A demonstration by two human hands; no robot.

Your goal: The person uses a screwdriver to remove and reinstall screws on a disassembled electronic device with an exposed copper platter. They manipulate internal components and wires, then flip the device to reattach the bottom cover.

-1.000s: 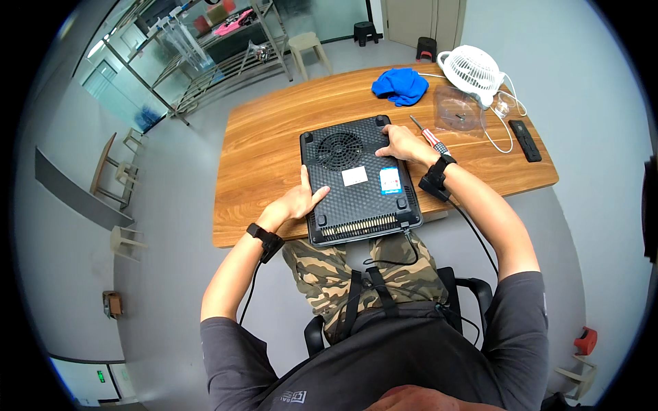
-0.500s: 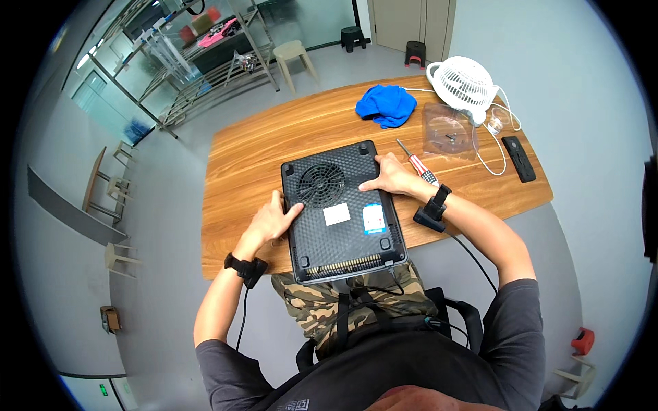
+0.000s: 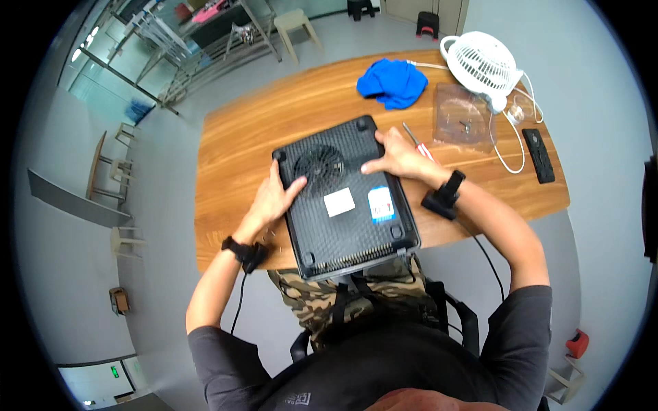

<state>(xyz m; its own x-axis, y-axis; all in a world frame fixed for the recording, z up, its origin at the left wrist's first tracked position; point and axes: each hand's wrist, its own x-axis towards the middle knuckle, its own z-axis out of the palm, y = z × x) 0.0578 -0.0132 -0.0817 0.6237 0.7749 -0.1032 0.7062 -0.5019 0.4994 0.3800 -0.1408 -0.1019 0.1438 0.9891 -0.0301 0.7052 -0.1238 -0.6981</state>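
A black induction cooktop (image 3: pixel 343 239) lies underside up at the table's near edge, overhanging it slightly above my lap. Its round fan grille (image 3: pixel 320 170), corner feet and two labels face me. My left hand (image 3: pixel 273 197) grips its left edge, the thumb over the underside beside the grille and the other fingers partly hidden at the side. On the opposite edge my right hand (image 3: pixel 397 157) holds on near the far corner, thumb laid across the casing. Just beyond that hand is a screwdriver (image 3: pixel 419 144) with a red and white handle, partly covered by my wrist.
A blue cloth (image 3: pixel 394 83) lies at the table's far side. To its right are a white fan (image 3: pixel 482 63) with its cable, a clear tray (image 3: pixel 449 130) with small screws, and a black remote-like bar (image 3: pixel 538 155). A few tiny bits lie near my left wrist.
The cooktop has turned slightly counterclockwise between my hands, which keep their hold. The whole view has shifted, so the table and the things on it sit higher in the picture.
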